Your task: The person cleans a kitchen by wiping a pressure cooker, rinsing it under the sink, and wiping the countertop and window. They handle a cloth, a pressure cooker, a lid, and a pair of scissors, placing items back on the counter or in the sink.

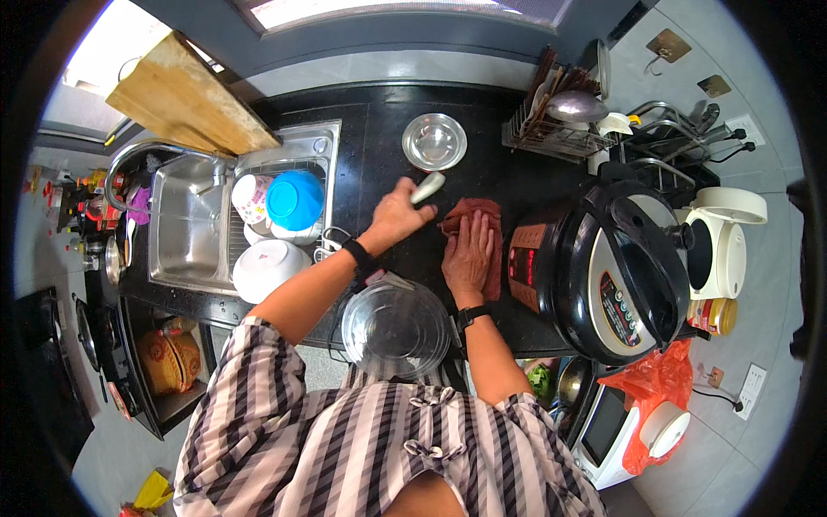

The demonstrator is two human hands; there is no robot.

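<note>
My right hand (470, 252) presses flat on a reddish-brown cloth (492, 278) spread over the black countertop (381, 136). Between the thumb and fingers of my left hand (402, 216) is a pale, rounded handle-like object (428, 187); its full shape cannot be made out. Just beyond that hand stands a small metal bowl (434, 142). A round transparent lid or container (395, 329) lies at the counter's front edge, between my forearms. To the right of the cloth is a black electric pressure cooker (607, 271) with a lit red display.
At left, a steel sink (187, 220) has a drainer holding a blue bowl (294, 200) and a white bowl (270, 268). A wooden cutting board (187, 97) leans behind. A wire utensil rack (549, 139) stands at back right. Below, a drawer (165, 407) is pulled out.
</note>
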